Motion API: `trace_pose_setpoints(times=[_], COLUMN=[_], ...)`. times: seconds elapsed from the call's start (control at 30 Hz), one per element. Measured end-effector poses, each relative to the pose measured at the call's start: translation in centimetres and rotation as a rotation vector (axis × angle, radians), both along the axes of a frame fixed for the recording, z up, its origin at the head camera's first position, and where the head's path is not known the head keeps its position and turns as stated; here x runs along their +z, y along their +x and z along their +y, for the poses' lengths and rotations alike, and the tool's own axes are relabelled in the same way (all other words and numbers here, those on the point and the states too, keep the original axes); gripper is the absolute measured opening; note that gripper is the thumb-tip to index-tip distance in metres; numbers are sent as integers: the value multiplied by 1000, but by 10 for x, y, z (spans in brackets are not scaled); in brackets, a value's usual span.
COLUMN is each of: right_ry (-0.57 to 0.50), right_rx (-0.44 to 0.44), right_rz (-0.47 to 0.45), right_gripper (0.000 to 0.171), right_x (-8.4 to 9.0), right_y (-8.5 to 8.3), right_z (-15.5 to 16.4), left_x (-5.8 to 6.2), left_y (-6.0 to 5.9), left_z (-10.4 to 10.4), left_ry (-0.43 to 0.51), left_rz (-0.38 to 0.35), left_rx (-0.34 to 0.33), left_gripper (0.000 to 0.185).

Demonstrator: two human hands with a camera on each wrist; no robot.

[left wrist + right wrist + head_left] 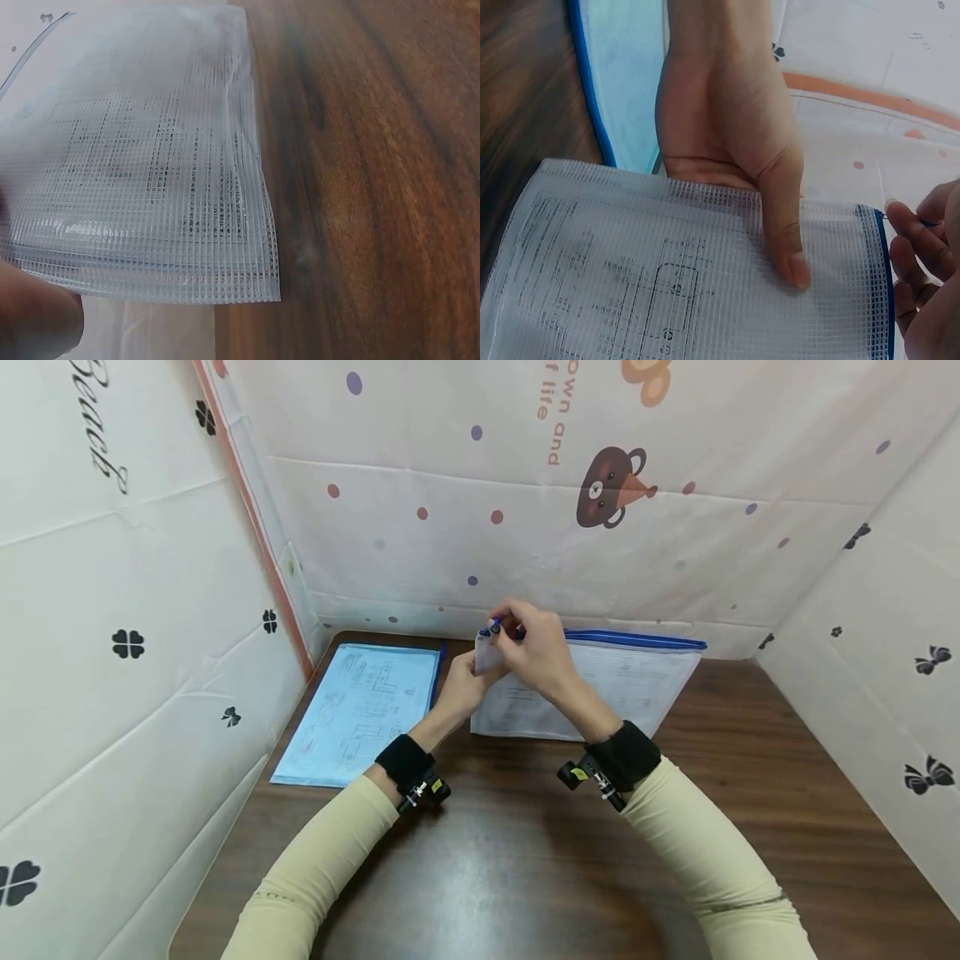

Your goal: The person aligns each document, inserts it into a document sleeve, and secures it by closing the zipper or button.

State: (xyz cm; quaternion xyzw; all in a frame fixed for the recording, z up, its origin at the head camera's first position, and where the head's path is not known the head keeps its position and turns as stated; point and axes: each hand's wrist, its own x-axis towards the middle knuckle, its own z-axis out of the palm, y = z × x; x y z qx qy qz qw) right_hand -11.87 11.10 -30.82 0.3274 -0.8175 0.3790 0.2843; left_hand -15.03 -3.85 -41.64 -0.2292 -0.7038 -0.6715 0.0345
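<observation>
A clear mesh zip pouch (630,681) with printed sheets inside lies at the back of the wooden table (525,860), its left end lifted. My left hand (478,667) grips that lifted corner; in the right wrist view its thumb (784,240) presses on the mesh pouch (652,285). My right hand (507,627) pinches the small zipper pull (494,627) at the end of the blue zipper strip (883,277). In the left wrist view the pouch (150,165) fills the left side, with a fingertip (37,315) under it.
A light blue folder (360,710) with diagrams lies flat at the left of the table, close to the left wall. White patterned sheets (600,485) wall the table on three sides. Bare wood (375,187) stretches toward me and to the right.
</observation>
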Motion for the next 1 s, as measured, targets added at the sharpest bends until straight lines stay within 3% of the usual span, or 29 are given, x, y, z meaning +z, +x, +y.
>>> trace_pose_setpoints(times=[0.13, 0.4, 1.0], right_ry=[-17, -63, -48], right_rx=[8, 28, -45], right_rz=[3, -85, -69], right_gripper=[9, 12, 15], right_x=[2, 3, 5], right_y=[0, 1, 3], right_z=[2, 12, 25], left_x=[1, 2, 4], left_y=[1, 1, 2], left_z=[0, -2, -2], left_ry=[-15, -27, -20], left_rz=[2, -25, -17], left_rx=[10, 22, -9], left_gripper=[38, 34, 33])
